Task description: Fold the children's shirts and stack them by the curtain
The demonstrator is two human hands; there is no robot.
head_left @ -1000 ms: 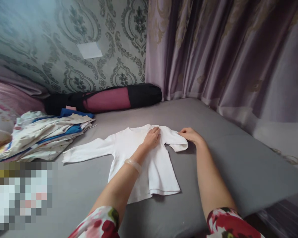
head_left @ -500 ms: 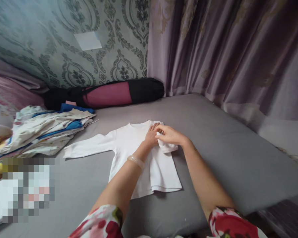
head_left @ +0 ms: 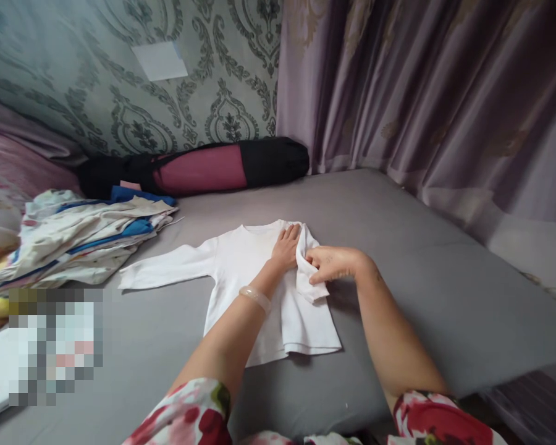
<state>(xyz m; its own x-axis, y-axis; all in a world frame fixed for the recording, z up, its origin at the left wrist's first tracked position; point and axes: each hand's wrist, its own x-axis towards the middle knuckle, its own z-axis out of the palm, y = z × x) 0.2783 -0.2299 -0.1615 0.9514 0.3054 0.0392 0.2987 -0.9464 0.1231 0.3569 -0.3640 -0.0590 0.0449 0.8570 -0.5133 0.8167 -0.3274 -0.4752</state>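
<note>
A white long-sleeved shirt [head_left: 248, 272] lies spread on the grey bed sheet [head_left: 412, 290], its neckline away from me. One sleeve stretches out to the left; the other is folded in over the right side of the body. My left hand [head_left: 286, 246] rests flat on the upper right of the shirt, fingers extended. Just right of it, my right hand [head_left: 334, 264] pinches the folded right sleeve [head_left: 311, 285] between thumb and fingers. Its fingertips are partly hidden by the cloth.
A heap of folded clothes [head_left: 88, 235] lies at the left. Along the patterned wall rests a long black and maroon bag [head_left: 204, 170]. Purple curtains [head_left: 398, 93] hang at the right. A white object [head_left: 4, 358], partly pixelated, is at lower left.
My right hand has moved slightly right and down, away from my left hand, and the sleeve has opened out lower over the shirt. My left hand stays flat in place.
</note>
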